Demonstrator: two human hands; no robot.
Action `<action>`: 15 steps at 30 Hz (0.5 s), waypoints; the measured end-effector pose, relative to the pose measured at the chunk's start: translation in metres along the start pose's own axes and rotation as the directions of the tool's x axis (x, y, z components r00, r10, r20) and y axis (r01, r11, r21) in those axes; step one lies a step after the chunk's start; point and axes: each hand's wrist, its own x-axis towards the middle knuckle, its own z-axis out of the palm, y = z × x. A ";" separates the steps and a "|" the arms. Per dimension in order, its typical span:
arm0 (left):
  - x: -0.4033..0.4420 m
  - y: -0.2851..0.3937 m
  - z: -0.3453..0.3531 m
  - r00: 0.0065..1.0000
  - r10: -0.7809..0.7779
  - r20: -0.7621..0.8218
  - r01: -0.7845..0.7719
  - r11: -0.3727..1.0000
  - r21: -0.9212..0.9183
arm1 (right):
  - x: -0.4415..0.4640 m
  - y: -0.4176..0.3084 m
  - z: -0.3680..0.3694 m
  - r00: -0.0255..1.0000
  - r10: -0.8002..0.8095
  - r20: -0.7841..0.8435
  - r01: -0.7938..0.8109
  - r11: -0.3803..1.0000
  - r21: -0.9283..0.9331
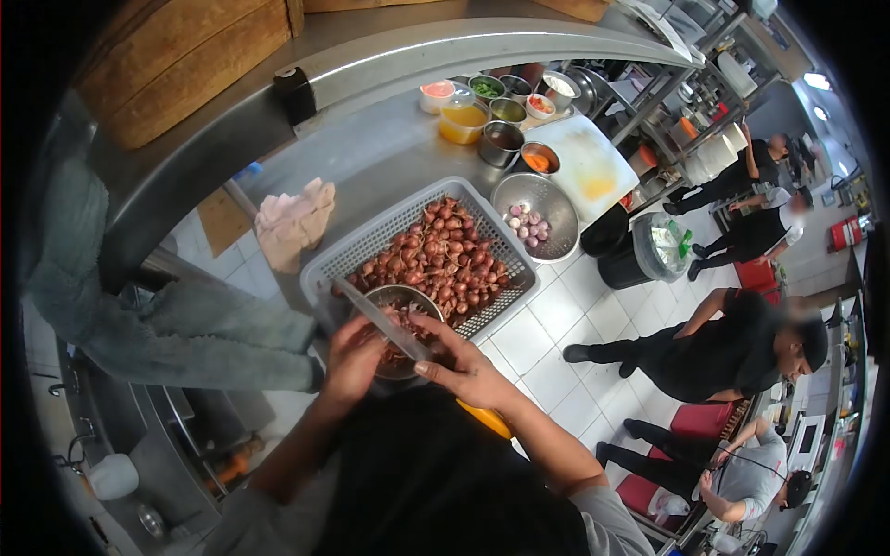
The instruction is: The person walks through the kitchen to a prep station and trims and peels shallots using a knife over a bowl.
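A kitchen knife (385, 318) slants over a metal bowl (419, 295), its blade pointing up and left. My right hand (464, 363) grips it, and a yellow handle (486, 421) shows below the palm. My left hand (349, 357) is closed beside the blade at the bowl's left side; whatever its fingers hold is hidden. Reddish skins or pieces lie inside the bowl. Just beyond, a grey perforated crate (505, 243) holds many red-skinned shallots (436, 250). To its right, a steel colander (563, 221) contains several peeled, pale purple shallots (528, 225).
A crumpled cloth (295, 222) lies left of the crate. Containers of sauces and chopped food, including an orange-yellow tub (462, 122), stand behind it near a white cutting board (593, 162). A lined bin (660, 248) stands right. Several people work beyond, one nearest in black (718, 343).
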 end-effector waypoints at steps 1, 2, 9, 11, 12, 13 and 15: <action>-0.001 -0.001 0.001 1.000 0.006 -0.010 -0.005 1.000 0.010 | 0.001 -0.002 0.003 0.999 -0.042 0.008 0.042 0.999 -0.014; -0.001 -0.002 0.002 1.000 0.013 0.009 -0.013 1.000 0.000 | 0.001 -0.005 0.002 1.000 -0.017 0.022 0.018 0.999 -0.045; -0.004 -0.003 0.013 0.999 0.039 0.036 -0.037 0.998 -0.048 | 0.002 -0.014 0.002 0.999 -0.046 0.029 0.049 0.995 -0.089; -0.005 -0.005 0.013 0.999 0.034 0.026 -0.033 0.998 -0.047 | 0.001 -0.012 0.002 0.998 -0.056 0.013 0.057 0.995 -0.082; -0.006 -0.006 0.013 1.000 0.026 0.015 -0.026 0.999 -0.039 | 0.001 -0.009 0.001 1.000 -0.027 0.009 0.028 0.997 -0.068; -0.006 -0.006 0.013 1.000 0.018 0.003 -0.018 0.999 -0.032 | 0.000 -0.006 0.000 1.000 0.002 0.006 -0.002 0.999 -0.053; -0.006 -0.004 0.014 1.000 -0.017 0.021 0.018 0.998 -0.065 | 0.002 -0.005 -0.003 0.999 0.030 0.027 -0.033 0.991 0.127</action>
